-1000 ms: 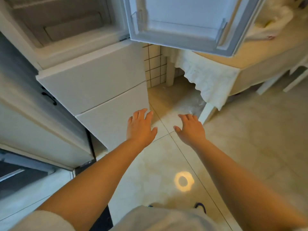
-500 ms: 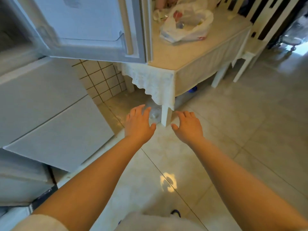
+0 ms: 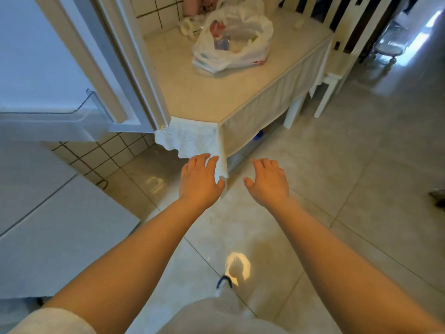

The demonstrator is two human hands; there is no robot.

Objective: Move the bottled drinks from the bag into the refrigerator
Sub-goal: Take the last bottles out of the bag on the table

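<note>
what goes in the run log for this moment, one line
left hand empty | right hand empty | bag on table | fridge door open

The plastic bag is white, with red print along its lower edge and red and blue shapes showing inside; the tablecloth is white with a scalloped, faintly speckled hem; the tabletop is pale beige; the refrigerator door is white with a grey frame; the wall tiles are cream squares with dark grout; the floor is glossy beige in large tiles; the chair is white.
</note>
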